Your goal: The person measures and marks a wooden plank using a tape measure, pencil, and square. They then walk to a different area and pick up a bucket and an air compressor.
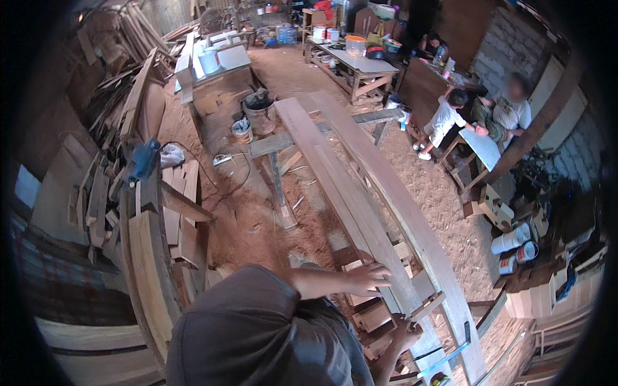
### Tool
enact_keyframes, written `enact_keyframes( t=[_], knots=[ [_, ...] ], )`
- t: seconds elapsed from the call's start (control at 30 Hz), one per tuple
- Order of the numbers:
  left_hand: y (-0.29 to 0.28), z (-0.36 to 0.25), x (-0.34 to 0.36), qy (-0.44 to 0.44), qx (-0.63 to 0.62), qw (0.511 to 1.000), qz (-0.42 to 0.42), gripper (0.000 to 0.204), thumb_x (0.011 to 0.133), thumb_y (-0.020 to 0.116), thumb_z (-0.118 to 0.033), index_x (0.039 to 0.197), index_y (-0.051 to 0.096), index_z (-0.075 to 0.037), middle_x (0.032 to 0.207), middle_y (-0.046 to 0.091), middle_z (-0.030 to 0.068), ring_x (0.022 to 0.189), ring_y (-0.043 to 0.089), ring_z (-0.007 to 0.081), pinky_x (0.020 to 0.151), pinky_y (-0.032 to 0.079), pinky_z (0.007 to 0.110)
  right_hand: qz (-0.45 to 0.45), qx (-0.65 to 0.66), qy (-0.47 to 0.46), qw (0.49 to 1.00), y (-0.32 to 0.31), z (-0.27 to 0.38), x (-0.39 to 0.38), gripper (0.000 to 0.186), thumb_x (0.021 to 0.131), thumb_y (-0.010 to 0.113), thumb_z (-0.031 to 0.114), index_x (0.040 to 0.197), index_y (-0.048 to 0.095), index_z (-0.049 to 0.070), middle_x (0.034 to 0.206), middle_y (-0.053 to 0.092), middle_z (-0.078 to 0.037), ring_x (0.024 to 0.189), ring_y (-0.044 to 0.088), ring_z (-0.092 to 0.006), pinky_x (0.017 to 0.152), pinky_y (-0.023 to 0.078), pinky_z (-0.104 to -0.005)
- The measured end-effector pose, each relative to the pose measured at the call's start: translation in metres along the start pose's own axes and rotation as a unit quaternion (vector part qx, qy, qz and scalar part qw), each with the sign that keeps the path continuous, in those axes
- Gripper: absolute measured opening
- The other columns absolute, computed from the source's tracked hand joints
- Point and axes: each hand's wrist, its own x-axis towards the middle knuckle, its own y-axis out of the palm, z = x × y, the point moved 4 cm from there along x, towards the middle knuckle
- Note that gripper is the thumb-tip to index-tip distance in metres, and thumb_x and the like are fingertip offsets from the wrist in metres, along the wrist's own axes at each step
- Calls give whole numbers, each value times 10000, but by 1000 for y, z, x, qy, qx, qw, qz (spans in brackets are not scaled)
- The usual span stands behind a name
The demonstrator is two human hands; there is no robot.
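Note:
My left hand rests on the edge of a long wooden plank, its fingers stretched out and apart. Nearer to me, my right hand is closed at the plank, thumb and fingers pinched together. What sits between those fingers is too small to make out. A short wooden piece lies crosswise just beyond my right hand, reaching toward a second long plank. Close to the near ends of the planks are a blue strip with a black end and a tape measure.
A wooden trestle carries the planks' far ends. Timber is stacked at left. A bucket stands by the trestle. White buckets stand at right. A child and a seated person are beyond, near a workbench.

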Motion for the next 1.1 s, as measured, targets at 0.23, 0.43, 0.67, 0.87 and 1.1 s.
enact_keyframes(
  t=[0.23,0.43,0.67,0.87,1.1],
  knots=[
    [-44,138,-235,-388,-87,880,259,557,949,759,-592,1288,761,-150,1301,725,145,1276,636,379,1071,515,484,-50,-40,-148,987,-21,88,-46,650,1042,696,494,1427,551,-9,1305,598,-262,1223,595,-442,1009,517,-583],
    [-87,170,-432,-667,-231,683,186,672,1018,608,-638,1467,669,-141,1419,705,82,1326,629,272,1117,496,427,186,38,-306,933,89,201,-94,306,1060,700,288,1093,750,-12,991,748,-181,932,730,-314,841,585,-445],
    [-151,191,-522,-723,-484,492,-31,896,1039,424,-795,1697,403,-188,1717,438,119,1534,459,305,1262,357,468,512,-13,-404,758,248,427,-213,385,1093,661,356,1053,786,-7,925,790,-199,873,779,-295,797,586,-417],
    [-297,257,-498,-558,-656,388,-327,823,1073,541,-669,1689,393,-142,1702,444,140,1489,501,346,1250,360,487,519,-28,-450,726,379,603,-263,358,1082,673,361,1227,756,45,1055,793,-210,981,778,-341,885,595,-437],
    [-408,396,-508,-680,-370,561,-294,749,1053,650,-584,1523,588,-3,1442,684,171,1299,655,281,1094,509,415,394,9,-647,653,513,738,-301,291,1020,730,268,1237,760,76,1219,747,-214,1194,669,-401,1086,502,-484]
  ],
)
